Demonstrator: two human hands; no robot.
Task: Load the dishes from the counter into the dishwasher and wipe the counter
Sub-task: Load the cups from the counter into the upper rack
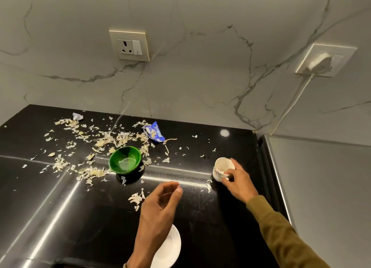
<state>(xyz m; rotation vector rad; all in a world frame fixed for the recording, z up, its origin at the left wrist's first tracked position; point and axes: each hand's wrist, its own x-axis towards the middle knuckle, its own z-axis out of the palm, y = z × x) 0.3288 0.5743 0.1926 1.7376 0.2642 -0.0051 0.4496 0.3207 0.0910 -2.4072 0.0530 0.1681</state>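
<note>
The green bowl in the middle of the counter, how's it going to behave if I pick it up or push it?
The green bowl looks glossy and rigid, probably glazed ceramic or glass, so likely breakable and slick in a grip. It sits upright on the polished black counter, so a push would probably slide it, not tip it. It holds no food that shows, so it should lift easily.

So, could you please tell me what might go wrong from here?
1. The right hand holds the cup near the counter's right edge; a loose grip could drop it.
2. The left hand hovers above the white plate near the front edge and might knock it off.
</note>
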